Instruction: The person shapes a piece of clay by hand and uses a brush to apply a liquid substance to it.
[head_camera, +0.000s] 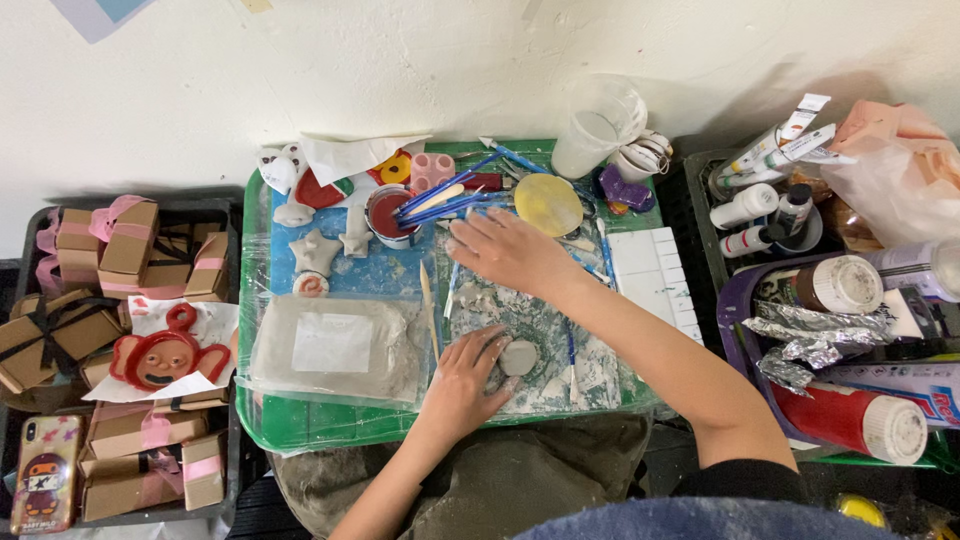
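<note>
Head view, left hand (462, 385): it rests low on the green tray (300, 425), fingers (490, 350) curled loosely against a small grey clay lump (519, 357); they touch its left side rather than clamp it.
Head view, right hand (510, 250): palm down, fingers spread flat and apart, holding nothing, beside the blue-handled brushes (445, 205) and the red paint cup (388, 215).
Risk, paint cup: the right hand lies just beside the brush handles that stick out of the cup; a sideways nudge could tip it over the blue mat (385, 270) and the pale clay figures (318, 250) near it.
Risk, clay lump: it looks soft, so a heavy press from the left fingers could flatten or smear it into the white-dusted surface (545, 330) underneath.
Risk, forearm: the right forearm crosses the tray's right edge, close to the white palette (655, 275); a drag could shift it or pick up residue.
Clay lump, look: rounded, flattish, pale grey, matt, with a slight dent on top; edges uneven.
Clay lump, place: near the front middle of the tray, on a smeared dark patch, right of the bagged grey clay slab (335, 350).
Around the worktop: cardboard boxes (130, 250) with pink ribbon to the left, a red figure (165, 355), paint tubes (775, 150) to the right.
</note>
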